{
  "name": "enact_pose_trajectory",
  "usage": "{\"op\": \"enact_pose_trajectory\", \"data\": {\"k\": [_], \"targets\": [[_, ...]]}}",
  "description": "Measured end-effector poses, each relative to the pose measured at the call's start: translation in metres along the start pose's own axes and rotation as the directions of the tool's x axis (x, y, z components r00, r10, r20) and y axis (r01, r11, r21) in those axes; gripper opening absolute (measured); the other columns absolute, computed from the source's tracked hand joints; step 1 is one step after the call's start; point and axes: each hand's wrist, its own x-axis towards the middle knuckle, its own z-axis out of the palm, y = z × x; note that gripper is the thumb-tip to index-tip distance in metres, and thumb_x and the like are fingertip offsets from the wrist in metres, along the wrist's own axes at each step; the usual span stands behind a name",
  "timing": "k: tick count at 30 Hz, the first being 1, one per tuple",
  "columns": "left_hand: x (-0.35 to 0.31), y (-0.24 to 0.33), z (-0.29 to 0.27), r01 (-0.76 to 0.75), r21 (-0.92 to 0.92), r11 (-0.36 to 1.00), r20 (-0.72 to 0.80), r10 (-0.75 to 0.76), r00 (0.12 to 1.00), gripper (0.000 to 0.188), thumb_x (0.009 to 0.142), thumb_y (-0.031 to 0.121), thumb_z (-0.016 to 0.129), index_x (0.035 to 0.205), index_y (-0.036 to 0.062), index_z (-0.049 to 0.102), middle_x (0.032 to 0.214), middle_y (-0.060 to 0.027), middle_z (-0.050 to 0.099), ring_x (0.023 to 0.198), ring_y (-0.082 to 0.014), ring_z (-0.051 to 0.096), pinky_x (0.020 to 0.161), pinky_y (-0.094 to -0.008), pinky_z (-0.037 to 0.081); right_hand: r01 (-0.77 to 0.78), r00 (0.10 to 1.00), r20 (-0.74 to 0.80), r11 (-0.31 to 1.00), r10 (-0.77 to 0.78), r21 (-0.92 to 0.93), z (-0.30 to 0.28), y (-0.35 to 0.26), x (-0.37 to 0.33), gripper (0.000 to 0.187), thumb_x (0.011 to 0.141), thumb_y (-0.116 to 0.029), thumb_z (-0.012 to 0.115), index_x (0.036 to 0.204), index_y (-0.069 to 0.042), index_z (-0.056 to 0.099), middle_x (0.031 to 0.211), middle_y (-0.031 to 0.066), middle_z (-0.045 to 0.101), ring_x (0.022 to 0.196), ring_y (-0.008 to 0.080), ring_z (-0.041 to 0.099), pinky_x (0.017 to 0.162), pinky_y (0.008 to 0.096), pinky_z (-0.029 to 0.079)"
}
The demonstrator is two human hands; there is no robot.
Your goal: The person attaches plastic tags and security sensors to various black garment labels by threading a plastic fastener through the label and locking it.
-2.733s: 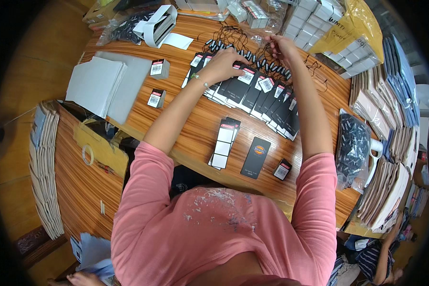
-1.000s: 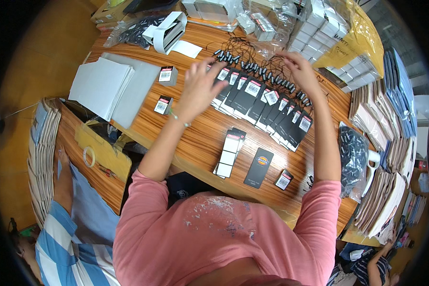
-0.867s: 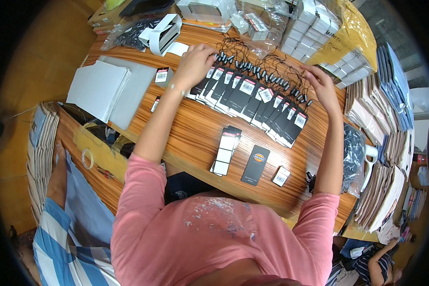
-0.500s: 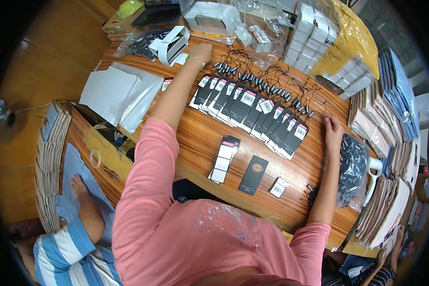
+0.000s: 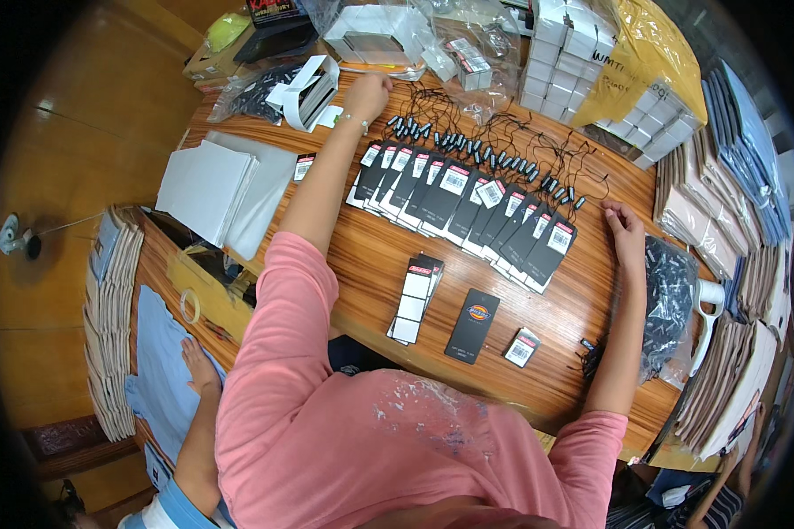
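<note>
Between my hands lies a fanned row of black hang tags point(image 5: 451, 189) with white barcode stickers, overlapping one another. Their black strings point(image 5: 520, 132), ending in small dark plastic pieces, spread out beyond the far ends. My left hand point(image 5: 368, 95) is beyond the row's left end, fingers bent together; whatever is in its fingertips is too small to tell. At the right end, my right hand point(image 5: 625, 231) has thumb and fingers drawn together beside a loose string end; I cannot make out what it pinches. Nearer me lie a sticker strip point(image 5: 412, 304), a single black tag point(image 5: 472, 326) and a small barcode-label stack point(image 5: 521, 347).
White paper sheets point(image 5: 205, 189) and clear plastic lie at left. A bag of black strings point(image 5: 666, 304) sits beside my right forearm. White boxes point(image 5: 551, 62), a yellow bag point(image 5: 640, 66) and folded garments point(image 5: 723, 167) line the far right. A co-worker's hand point(image 5: 201, 366) rests on blue cloth.
My view has shifted slightly. Both my hands stay at the ends of the tag row, with the left hand's fingers stretched a little farther right. The co-worker's arm at left has moved.
</note>
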Motion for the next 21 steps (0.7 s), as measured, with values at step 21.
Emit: {"op": "enact_pose_trajectory", "data": {"k": [21], "targets": [[0.007, 0.058, 0.015, -0.122, -0.39, 0.913, 0.471, 0.312, 0.825, 0.015, 0.073, 0.014, 0.064, 0.081, 0.0026, 0.058, 0.073, -0.0027, 0.057, 0.066, -0.0116, 0.053, 0.062, -0.025, 0.044, -0.06, 0.998, -0.005, 0.997, 0.061, 0.046, 0.002, -0.004, 0.0, 0.017, 0.083, -0.012, 0.055, 0.094, 0.0, 0.06, 0.071, -0.0012, 0.052, 0.067, 0.0074, 0.046, 0.065, 0.0196, 0.037]]}}
